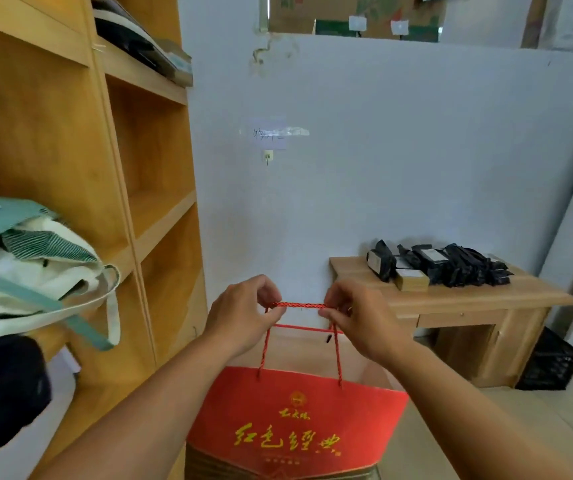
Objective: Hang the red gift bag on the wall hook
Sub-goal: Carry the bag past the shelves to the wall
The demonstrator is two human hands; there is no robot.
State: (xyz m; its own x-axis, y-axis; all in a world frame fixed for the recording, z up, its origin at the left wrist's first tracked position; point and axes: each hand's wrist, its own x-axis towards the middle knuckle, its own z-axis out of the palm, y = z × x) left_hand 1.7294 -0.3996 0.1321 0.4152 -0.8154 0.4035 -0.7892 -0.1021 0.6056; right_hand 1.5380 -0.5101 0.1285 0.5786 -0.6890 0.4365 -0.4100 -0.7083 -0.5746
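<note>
The person stands facing the wall with the red bag (pixel 295 420) held low in front of them. The left hand (pixel 243 315) and the right hand (pixel 361 320) each pinch one end of the rope handle (pixel 298 305); the fingers of both are closed on the cord, which runs taut and level between them. The bag hangs straight below the fingers, clear of the floor as far as can be seen.

The hook (pixel 267 156) sits on the wall well above the fingers and slightly to their left, just under a taped paper note (pixel 271 133).

Assessment of the step: raise both hands together, keep the cord stretched, bring the middle of the span above the hook's tip, then lower it on before releasing. Both cords should go over, or the bag will likely tilt.

Not established: the second handle (pixel 304 328) shows only as a thin line behind the first, and whether the fingers hold it too cannot be told. The hook is small and its shape is unclear. The bag's base is cut off, and its contents are hidden. The note's writing is illegible.
</note>
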